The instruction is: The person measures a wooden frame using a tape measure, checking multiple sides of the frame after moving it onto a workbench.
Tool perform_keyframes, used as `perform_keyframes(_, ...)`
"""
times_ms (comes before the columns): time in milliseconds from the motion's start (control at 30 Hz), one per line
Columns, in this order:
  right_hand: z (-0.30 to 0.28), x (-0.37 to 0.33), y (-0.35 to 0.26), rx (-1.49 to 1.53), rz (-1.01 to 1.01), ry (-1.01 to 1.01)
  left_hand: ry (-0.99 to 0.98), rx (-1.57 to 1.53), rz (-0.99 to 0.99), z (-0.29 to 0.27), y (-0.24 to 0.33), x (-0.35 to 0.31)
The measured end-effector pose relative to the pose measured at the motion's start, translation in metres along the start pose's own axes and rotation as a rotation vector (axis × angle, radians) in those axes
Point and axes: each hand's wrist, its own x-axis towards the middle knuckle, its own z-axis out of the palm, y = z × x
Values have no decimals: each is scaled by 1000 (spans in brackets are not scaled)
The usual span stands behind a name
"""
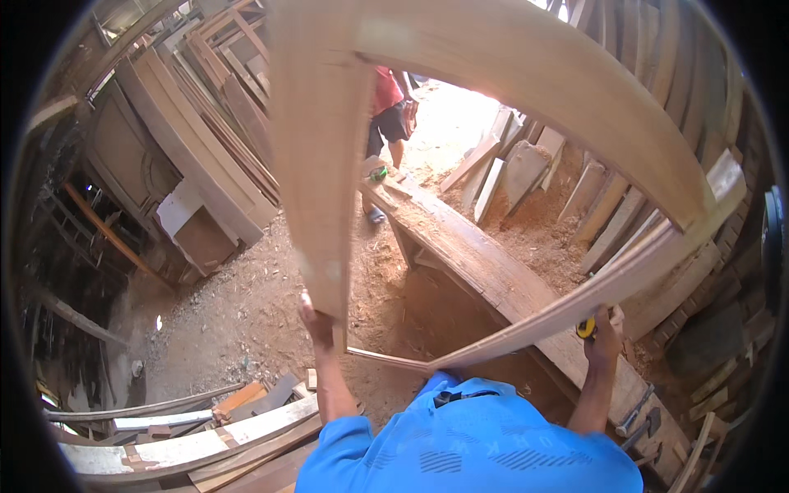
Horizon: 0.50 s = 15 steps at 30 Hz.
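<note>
A large wooden frame (316, 156) with an arched rail stands tilted up in front of me, its open middle showing the workshop beyond. My left hand (317, 322) is closed around the lower end of its wide left upright. At the frame's lower right edge is my right hand (606, 335), fingers curled round what looks like a yellow and black tape measure (586, 328). Whether these fingers also press on the frame is hard to see. Part of each hand's grip is hidden by the wood.
Behind the frame runs a long wooden workbench (501, 275) strewn with sawdust, a green object (378, 173) at its far end. Metal clamps (645, 423) lie at its near end. A person in red (388, 99) stands beyond. Planks (197, 131) lean left; boards (189, 435) lie lower left.
</note>
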Motion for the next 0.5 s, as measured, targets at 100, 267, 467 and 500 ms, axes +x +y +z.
perform_keyframes(100,18,41,16,-10,25,-74,2,-157,-193,-32,-5,4)
perform_keyframes(267,86,80,28,79,39,-295,215,-110,-253,-73,29,30)
perform_keyframes(467,169,98,65,134,67,-363,164,-340,-430,-113,-41,77)
perform_keyframes(500,198,90,63,144,95,-337,133,-353,-453,-114,-51,94)
